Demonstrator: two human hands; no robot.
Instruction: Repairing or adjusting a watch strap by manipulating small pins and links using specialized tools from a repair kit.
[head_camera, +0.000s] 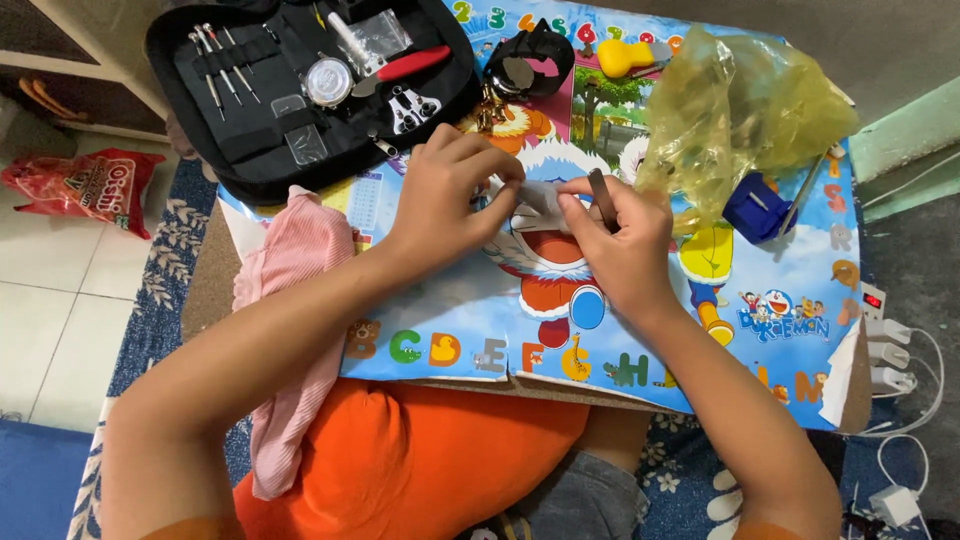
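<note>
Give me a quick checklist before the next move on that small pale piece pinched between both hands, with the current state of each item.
1. Left hand grips the small pale piece: ok, fingertips pinch its left edge.
2. Right hand steadies the piece: ok, fingers touch its right side.
3. Slim dark tool in the right hand: ok, held upright between the fingers; its tip is hidden.
4. What the piece is and which way it faces: cannot tell, fingers cover most of it.
5. Open black tool case within reach: ok, it lies just beyond the left hand.
6. Yellow plastic bag clear of the work: not ok, it crowds the right hand.
</note>
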